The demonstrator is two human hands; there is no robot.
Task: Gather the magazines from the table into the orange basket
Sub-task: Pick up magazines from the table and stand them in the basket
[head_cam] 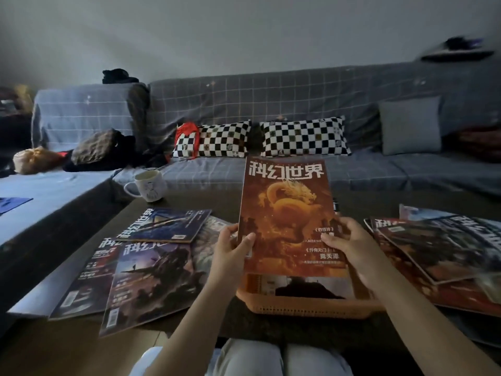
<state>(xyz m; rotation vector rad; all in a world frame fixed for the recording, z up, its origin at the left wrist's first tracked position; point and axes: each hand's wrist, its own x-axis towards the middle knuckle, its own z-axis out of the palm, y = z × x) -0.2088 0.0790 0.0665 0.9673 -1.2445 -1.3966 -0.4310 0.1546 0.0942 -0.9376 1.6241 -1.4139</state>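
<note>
Fingers (349, 222) of the right hand (348, 240) are curling round the right edge of the orange dragon magazine (287, 210), thumb lying across its cover; the left hand (233, 246) is pinching the left edge the same way, thumb in front, fingers behind. Between them the magazine is standing near upright, its lower edge hanging just above the orange basket (306, 308), which is sitting at the near edge of the dark table (189, 198) — another magazine is already lying inside it, partly hidden. To the left, a loose spread of magazines is lying flat and overlapping: a blue-covered one (165, 225) on top, tilted, a purple-toned one (154, 278) nearer the camera, a darker one (86, 278) beside it. To the right, a second stack (444, 251) is lying fanned, touching the basket's side. A white mug (147, 185) is standing at the far left corner of the table. Behind — a grey checked sofa (271, 101) carrying two checkerboard cushions (303, 137).
</note>
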